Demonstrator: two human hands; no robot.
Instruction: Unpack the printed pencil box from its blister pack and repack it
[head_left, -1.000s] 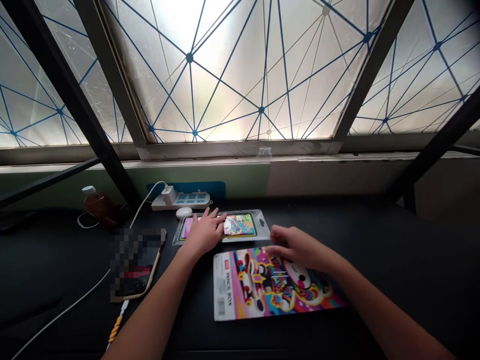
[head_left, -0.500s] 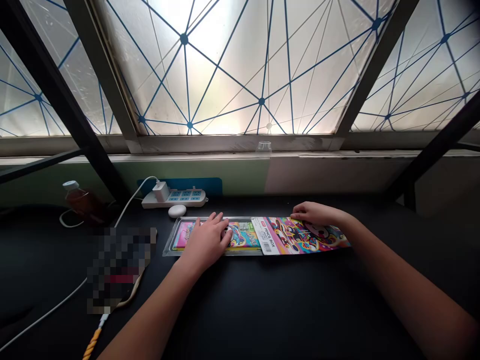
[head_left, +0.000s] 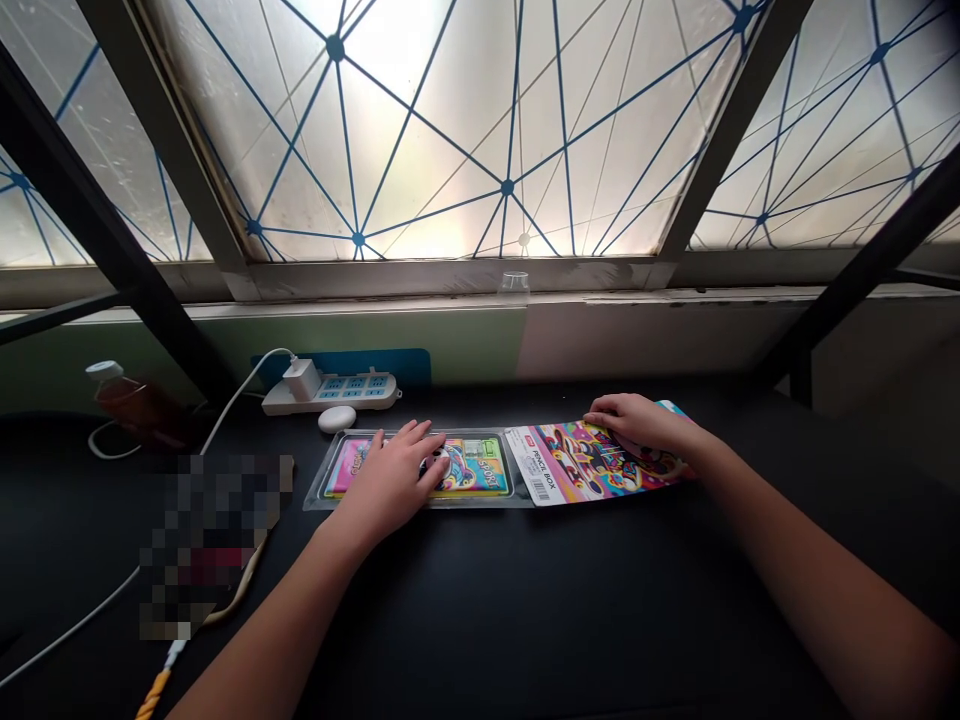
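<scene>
A colourful pencil box lies in a clear plastic tray on the black desk. Spread flat across the box, my left hand presses on its left half and hides part of its print. To the right is a bright printed card, marked "PENCIL BOX" with a barcode at its left end. That left end just meets or slightly overlaps the tray's right end. My right hand has its fingers closed on the card at the far edge; the thumb is hard to make out.
Behind the tray are a white round case and a power strip with a plugged-in charger. A blurred-out device with a cable lies left of my forearm. A bottle stands farther left. A clear cup sits on the sill.
The card has slid right relative to the tray, baring the tray's right end and the pencil box's right edge. The card now slants a little. The view has shifted slightly.
</scene>
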